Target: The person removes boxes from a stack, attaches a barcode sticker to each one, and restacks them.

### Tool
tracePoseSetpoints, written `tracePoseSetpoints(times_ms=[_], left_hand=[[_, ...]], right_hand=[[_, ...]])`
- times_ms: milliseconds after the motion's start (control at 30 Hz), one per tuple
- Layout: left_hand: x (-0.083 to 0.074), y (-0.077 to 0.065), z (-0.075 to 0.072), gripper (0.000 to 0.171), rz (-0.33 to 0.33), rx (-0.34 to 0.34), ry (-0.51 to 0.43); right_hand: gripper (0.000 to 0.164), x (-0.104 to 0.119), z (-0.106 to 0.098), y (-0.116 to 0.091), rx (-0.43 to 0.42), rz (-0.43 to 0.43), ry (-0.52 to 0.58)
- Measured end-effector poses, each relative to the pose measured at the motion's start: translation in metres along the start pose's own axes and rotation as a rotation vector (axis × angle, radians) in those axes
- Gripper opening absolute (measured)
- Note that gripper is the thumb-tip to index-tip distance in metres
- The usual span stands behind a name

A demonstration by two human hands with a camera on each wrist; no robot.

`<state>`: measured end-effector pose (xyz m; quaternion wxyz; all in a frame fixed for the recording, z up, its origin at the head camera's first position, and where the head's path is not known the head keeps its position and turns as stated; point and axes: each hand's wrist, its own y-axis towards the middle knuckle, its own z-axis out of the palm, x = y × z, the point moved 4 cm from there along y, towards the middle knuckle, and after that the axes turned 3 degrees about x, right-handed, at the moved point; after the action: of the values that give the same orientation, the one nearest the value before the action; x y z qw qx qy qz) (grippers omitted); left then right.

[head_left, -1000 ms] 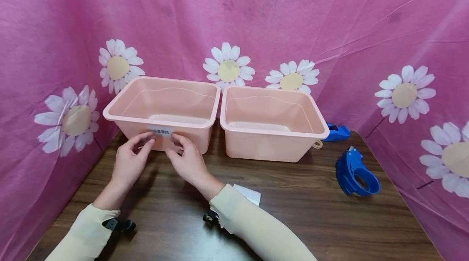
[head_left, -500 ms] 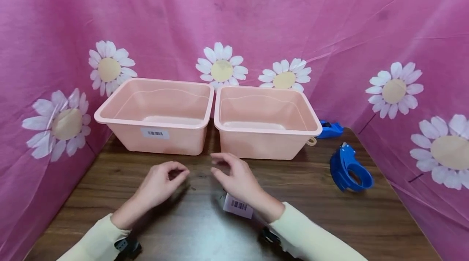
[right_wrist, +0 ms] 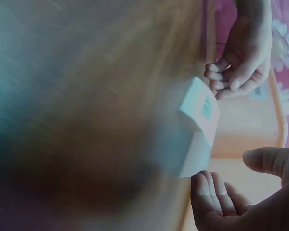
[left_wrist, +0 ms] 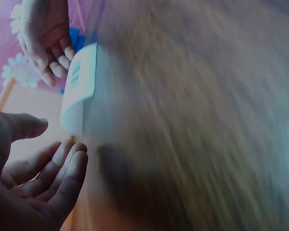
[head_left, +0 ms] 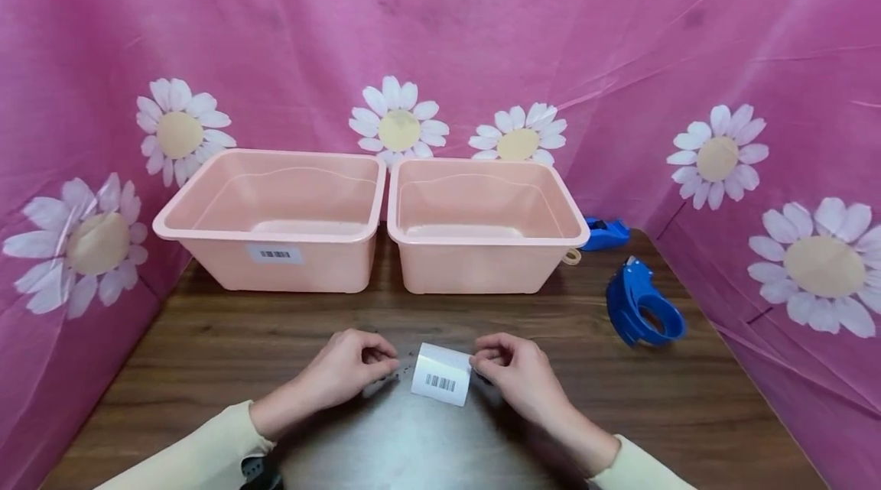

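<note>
A curled white label with a barcode (head_left: 442,375) lies on the wooden table between my hands. My left hand (head_left: 347,368) is just left of it, fingers loosely bent and a small gap short of its edge. At the label's right edge are the fingertips of my right hand (head_left: 519,371). Both wrist views show thumb and fingers apart with nothing between them: left hand (left_wrist: 43,168) and right hand (right_wrist: 241,192). Beyond the hands stands a pink plastic bin (head_left: 330,272) with another barcode label (head_left: 275,254) stuck flat on its front. A matching bin (head_left: 475,268) to its right has a plain front.
A blue tape dispenser (head_left: 626,314) stands on the table (head_left: 688,398) at the right. Behind it lies another blue object (head_left: 606,235), with a small tan ring (head_left: 571,256) by the right bin. Pink cloth with daisies (head_left: 447,16) surrounds the table on three sides.
Both hands have left the label on the left bin's front and moved back and right, to either side of the curled label. That first label now shows fully. The view has shifted slightly.
</note>
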<state>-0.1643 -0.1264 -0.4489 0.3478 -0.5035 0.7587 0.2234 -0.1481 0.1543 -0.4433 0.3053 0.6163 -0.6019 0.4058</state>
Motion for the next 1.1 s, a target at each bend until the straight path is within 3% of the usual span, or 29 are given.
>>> tracePoseSetpoints(times_ms=[167,367,667,1100], left_hand=[[-0.005,0.007,0.012,0.010,-0.023,0.009,-0.056],[-0.005,0.013,0.025,0.009,-0.099,0.057,-0.224],[-0.003,0.015,0.032,0.011,-0.186,0.106,-0.417],[-0.001,0.016,0.035,0.011,-0.213,0.139,-0.453]], right_hand=[[0.031,-0.019,0.004,-0.005,0.109,0.103,0.174],[0.031,-0.028,0.012,-0.008,0.194,0.185,0.329],[0.029,-0.026,0.015,-0.007,0.242,0.210,0.350],[0.026,-0.030,0.017,-0.005,0.255,0.229,0.388]])
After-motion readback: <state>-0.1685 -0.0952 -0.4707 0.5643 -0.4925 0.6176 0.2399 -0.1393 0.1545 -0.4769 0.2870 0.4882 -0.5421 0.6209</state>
